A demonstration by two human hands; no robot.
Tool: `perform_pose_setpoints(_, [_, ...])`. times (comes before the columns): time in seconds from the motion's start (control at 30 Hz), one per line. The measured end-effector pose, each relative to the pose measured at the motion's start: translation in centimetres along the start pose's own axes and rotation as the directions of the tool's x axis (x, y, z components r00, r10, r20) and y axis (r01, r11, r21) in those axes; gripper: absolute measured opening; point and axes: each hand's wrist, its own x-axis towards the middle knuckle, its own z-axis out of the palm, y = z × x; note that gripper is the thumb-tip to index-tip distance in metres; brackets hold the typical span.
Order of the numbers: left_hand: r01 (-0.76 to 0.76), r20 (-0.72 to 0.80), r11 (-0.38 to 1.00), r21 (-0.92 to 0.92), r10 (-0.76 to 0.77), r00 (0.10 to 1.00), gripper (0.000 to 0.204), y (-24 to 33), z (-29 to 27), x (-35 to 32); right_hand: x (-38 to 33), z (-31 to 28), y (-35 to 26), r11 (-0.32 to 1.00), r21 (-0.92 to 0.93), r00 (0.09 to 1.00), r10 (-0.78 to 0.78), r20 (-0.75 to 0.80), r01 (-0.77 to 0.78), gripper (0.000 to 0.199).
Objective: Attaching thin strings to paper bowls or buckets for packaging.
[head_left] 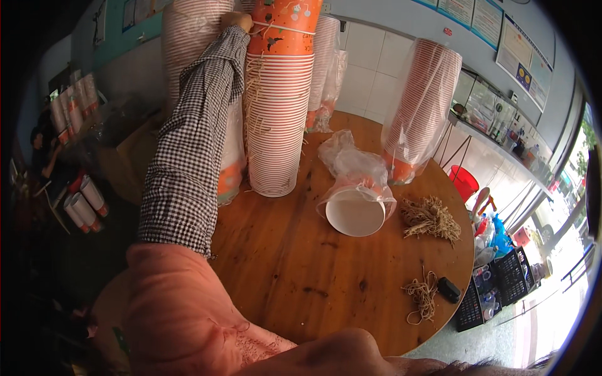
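Observation:
My left hand (237, 22) reaches up at the top of the view, fingers curled beside a tall stack of paper cups (280, 119). A thin string (282, 29) crosses the orange cup at the stack's top and runs to my closed fingers, which are partly hidden. More strands hang down the stack's left side. Against the hand's other side stands a stack of cups in clear plastic (197, 47). My left arm wears a black-and-white checked sleeve cover (188, 138) over a pink sleeve. My right hand is out of view.
On the round wooden table (295, 269) lie a bagged cup stack (355, 212) on its side, two string bundles (431, 219) and a small black case (449, 289). A wrapped stack (423, 106) stands at right. Black crates (495, 288) sit on the floor; a person (47, 147) is at far left.

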Motion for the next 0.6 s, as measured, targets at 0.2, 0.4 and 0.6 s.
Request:
perform_pose_setpoints(0.2, [-0.006, 0.275, 0.981, 0.192, -0.048, 0.96, 0.028, 1.4, -0.8, -2.8, -0.8, -0.6, -1.0, 0.998, -0.004, 0.998, 0.062, 0.021, -0.062, 0.025])
perform_pose_setpoints(0.4, [-0.276, -0.213, 0.873, 0.401, 0.382, 0.899, 0.04, 1.5, -0.4, -3.5, -1.5, -0.8, -1.9, 0.997, 0.036, 0.996, 0.073, 0.053, -0.075, 0.025])
perform_pose_setpoints(0.6, [-0.722, -0.174, 0.692, -0.024, 0.708, 0.685, 0.038, 6.5, -1.1, -6.6, -1.5, -1.2, -2.2, 0.993, 0.039, 0.992, 0.111, 0.055, -0.113, 0.026])
